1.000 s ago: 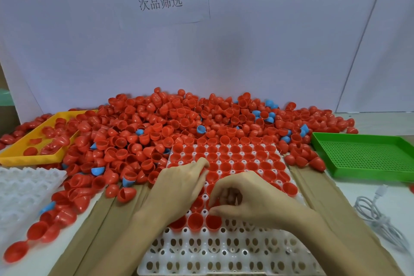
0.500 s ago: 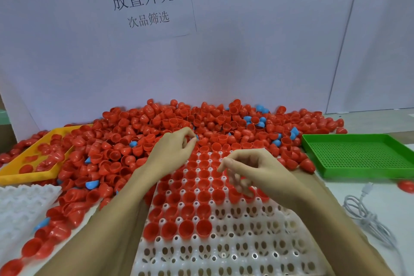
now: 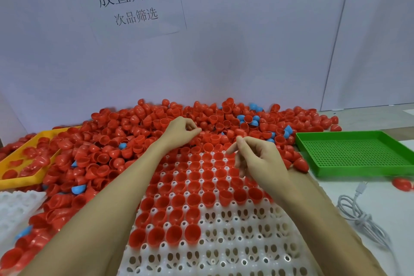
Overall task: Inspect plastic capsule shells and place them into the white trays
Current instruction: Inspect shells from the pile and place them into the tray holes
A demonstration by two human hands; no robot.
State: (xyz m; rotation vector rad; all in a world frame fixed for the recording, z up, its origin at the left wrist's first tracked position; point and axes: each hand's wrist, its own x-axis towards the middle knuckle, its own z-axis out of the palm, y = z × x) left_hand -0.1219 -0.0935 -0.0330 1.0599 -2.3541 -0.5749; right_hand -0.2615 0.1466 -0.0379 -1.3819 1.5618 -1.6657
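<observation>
Left hand [image 3: 182, 133] is over the far edge of the white tray [image 3: 235, 251], fingers curled w/ tips pinched together at the heap; can't tell if that grip has a shell in it. Right hand [image 3: 261, 161] hovers above the tray's filled rows, fingers loosely bent, index pointing up-left, grip holding nothing visible. Red shells [image 3: 134, 141] are small glossy half-capsule cups, piled thick across the back of the tabletop [image 3: 349, 199] up to the white backdrop; a few blue shells [image 3: 248, 118] mixed in. Tray sits centre-front, far rows filled w/ red cups mouth-up, near rows bare w/ holes showing; both forearms lie across it & hide part of it. Left: yellow tray [image 3: 29, 152] w/ some red shells inside, heap spilling over its rim; second white tray [image 3: 15, 206] at the left edge, partly cut off. Right: green perforated tray [image 3: 356, 154], just beside the heap; one stray red shell [image 3: 402, 183] & a coiled white cable [image 3: 360, 215] near it. Paper sign [image 3: 132, 2] w/ printed characters on the backdrop.
</observation>
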